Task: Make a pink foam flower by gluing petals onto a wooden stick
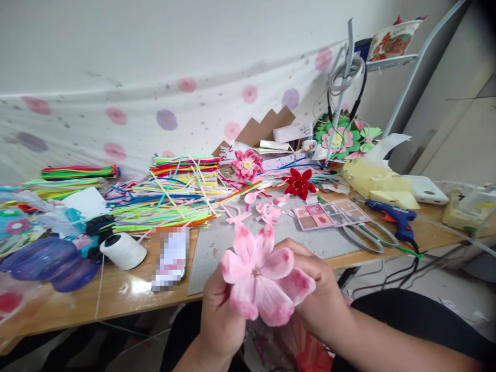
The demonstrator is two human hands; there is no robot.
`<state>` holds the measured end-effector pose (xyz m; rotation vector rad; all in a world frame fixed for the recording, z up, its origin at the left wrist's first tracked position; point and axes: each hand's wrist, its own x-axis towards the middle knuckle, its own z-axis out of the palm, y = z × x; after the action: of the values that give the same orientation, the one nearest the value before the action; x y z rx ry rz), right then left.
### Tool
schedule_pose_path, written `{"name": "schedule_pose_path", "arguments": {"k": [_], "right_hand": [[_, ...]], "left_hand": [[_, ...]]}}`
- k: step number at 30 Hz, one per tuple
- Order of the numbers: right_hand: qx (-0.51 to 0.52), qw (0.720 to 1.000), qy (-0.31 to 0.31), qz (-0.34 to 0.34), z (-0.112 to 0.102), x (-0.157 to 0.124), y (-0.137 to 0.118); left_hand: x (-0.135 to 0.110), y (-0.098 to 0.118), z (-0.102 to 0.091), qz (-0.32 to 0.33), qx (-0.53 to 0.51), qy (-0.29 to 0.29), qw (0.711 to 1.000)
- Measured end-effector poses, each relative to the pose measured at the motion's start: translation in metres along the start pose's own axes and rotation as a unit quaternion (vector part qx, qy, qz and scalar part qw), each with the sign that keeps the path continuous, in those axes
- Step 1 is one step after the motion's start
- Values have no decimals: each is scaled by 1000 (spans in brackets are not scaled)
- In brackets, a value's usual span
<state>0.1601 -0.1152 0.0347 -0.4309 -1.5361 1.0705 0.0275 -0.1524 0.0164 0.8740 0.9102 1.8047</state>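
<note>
A pink fuzzy craft flower (267,279) with darker pink petal tips faces up at me, held over the table's front edge. My left hand (221,319) is closed on its left side, the fingertips hidden behind the petals. From the right, my right hand (323,289) grips the flower too, its fingers mostly covered by a petal. Just beyond lie loose pink petals (268,212) on a grey cutting mat (207,261). A powder palette (315,216) with pink and brown pans sits by the mat's right part, with scissors (362,238) alongside.
Bundles of coloured pipe cleaners (186,194) fill the table's back left. A white thread spool (124,251) and purple plastic item (50,263) stand at left. Finished pink (248,165) and red (300,183) flowers lie behind. A blue glue gun (397,214) rests at right.
</note>
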Motion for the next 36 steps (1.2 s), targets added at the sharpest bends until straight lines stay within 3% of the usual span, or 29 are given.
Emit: {"name": "schedule_pose_path", "arguments": {"k": [3, 7, 13, 16, 20, 25, 32, 36], "right_hand": [[-3, 1000, 2, -8, 1, 0, 0], [-27, 999, 23, 13, 3, 3, 4], [9, 989, 47, 137, 2, 9, 15], [33, 990, 44, 129, 1, 11, 14], [53, 990, 23, 131, -5, 11, 13], [36, 983, -3, 178, -34, 19, 22], [-118, 978, 34, 169, -95, 44, 40], [-201, 964, -19, 176, -109, 51, 52]], "left_hand": [[0, 2, 2, 7, -3, -40, 999], [1, 2, 7, -20, -24, -5, 999], [6, 7, 12, -92, -104, 27, 990], [11, 10, 14, -135, -137, 38, 981], [14, 10, 14, -146, -161, 34, 976], [14, 12, 10, -125, -168, 9, 978], [20, 14, 3, -110, -147, 28, 983], [24, 12, -3, -110, -132, 61, 983]]}}
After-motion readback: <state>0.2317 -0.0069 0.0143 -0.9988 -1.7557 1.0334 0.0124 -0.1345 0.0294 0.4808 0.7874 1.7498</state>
